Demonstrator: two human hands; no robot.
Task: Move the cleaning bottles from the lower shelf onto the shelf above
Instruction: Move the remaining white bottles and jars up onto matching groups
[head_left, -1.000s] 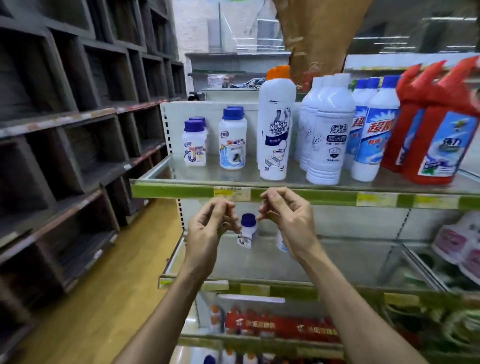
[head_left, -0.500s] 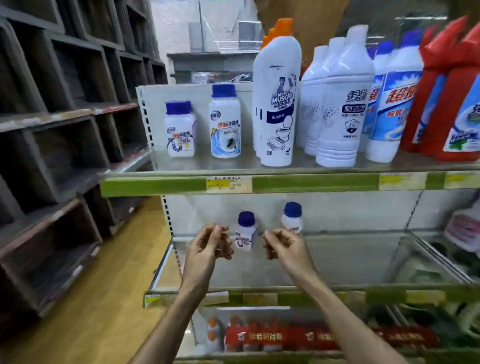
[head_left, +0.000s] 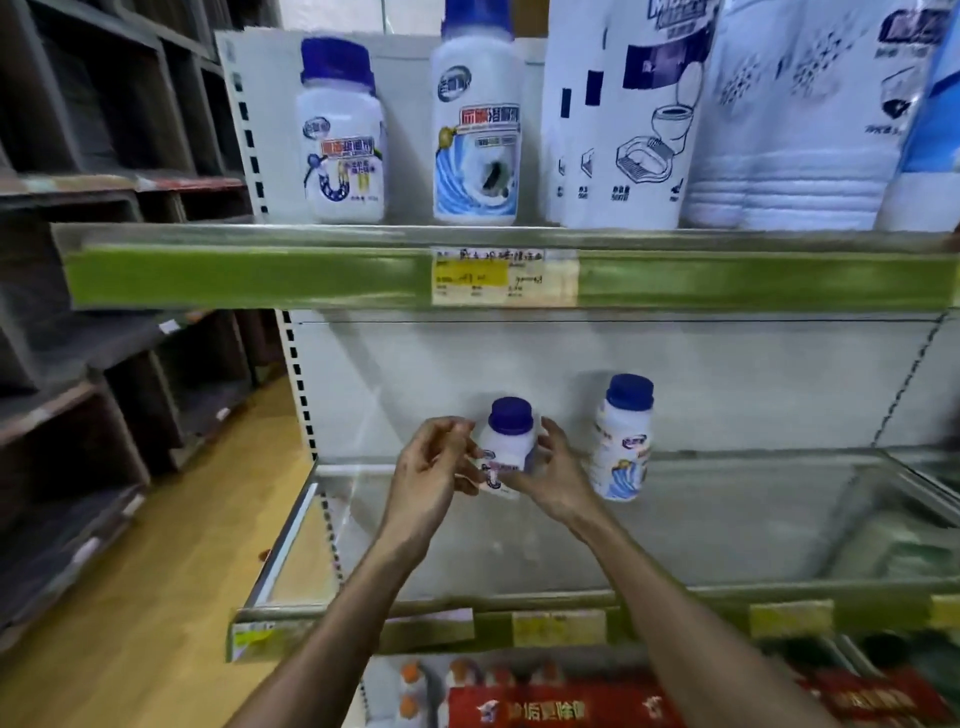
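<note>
A small white bottle with a blue cap stands at the back of the lower shelf. My left hand and my right hand close on it from either side, fingers touching its label and base. A second, similar bottle stands just to its right, untouched. On the upper shelf stand two blue-capped white bottles and taller white bottles.
A yellow price tag hangs on the upper shelf's green rim. Dark wooden cubby shelves line the left side above a yellow floor. Red packages sit on the shelf below. More goods lie at the lower shelf's right end.
The view has moved closer and lower. Both hands have reached forward into the lower shelf and closed around the left small bottle, which they were apart from before.
</note>
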